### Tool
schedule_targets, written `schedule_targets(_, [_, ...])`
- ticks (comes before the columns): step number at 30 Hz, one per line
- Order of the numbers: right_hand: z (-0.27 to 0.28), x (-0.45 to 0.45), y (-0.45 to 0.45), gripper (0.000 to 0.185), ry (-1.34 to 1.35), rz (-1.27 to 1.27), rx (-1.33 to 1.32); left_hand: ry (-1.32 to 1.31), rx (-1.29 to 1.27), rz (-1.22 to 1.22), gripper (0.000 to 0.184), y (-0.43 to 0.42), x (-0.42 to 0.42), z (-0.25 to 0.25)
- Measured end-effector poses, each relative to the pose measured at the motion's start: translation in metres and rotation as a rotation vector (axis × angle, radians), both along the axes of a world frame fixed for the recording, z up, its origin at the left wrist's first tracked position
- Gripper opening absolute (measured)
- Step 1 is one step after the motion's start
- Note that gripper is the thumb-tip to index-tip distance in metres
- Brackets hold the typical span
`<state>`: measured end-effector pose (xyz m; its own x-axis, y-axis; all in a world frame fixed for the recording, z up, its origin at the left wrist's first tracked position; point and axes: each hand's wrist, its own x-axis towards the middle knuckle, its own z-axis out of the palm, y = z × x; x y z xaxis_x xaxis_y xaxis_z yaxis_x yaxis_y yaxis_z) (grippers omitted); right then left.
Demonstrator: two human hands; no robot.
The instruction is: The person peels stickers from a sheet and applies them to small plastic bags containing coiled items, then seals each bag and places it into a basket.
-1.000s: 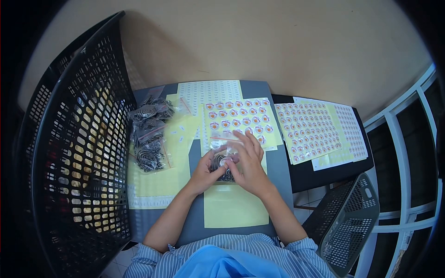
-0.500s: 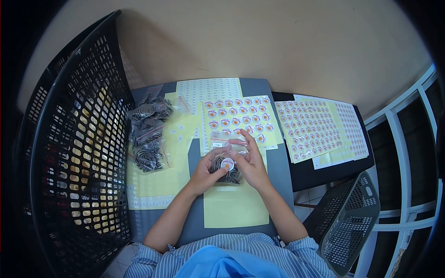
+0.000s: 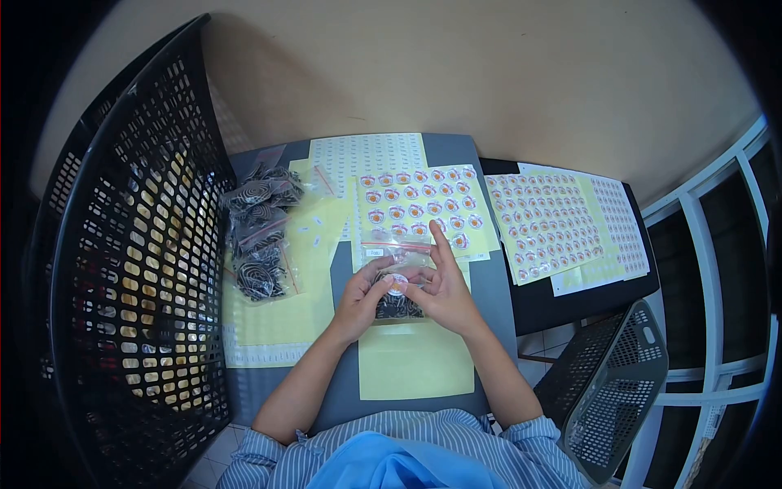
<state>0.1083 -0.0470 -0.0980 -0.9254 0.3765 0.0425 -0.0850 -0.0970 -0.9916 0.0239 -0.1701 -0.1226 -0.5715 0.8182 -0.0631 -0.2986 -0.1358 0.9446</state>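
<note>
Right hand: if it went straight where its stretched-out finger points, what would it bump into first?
Probably the pale yellow paper sheet of round orange-and-white stickers, ahead of the right hand. Depth is unclear, so the hand might pass above it, towards the flat beige wall.

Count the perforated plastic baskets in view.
2: a large black basket at the far left, and a smaller dark green-grey basket at lower right, below the black side table. Others might be hidden behind these.
</note>
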Motion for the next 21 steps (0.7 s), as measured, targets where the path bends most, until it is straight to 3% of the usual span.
schedule_targets(6, [-0.0025, 0.0, -0.0006, 0.086, 0.038, 0.031, -0.062, 0.133, 0.006, 0.029, 0.033, 0.0006, 0.001, -0.001])
schedule_targets(13, [-0.003, -0.0008, -0.0057, 0.086, 0.017, -0.001, -0.035, 0.003, 0.057, 0.043, 0.034, 0.0022, 0.0011, -0.0089])
schedule_targets(21, [-0.0046, 0.0006, -0.0042, 0.084, 0.023, 0.011, -0.04, 0.146, -0.035, 0.07, 0.033, 0.0021, 0.0046, 0.0])
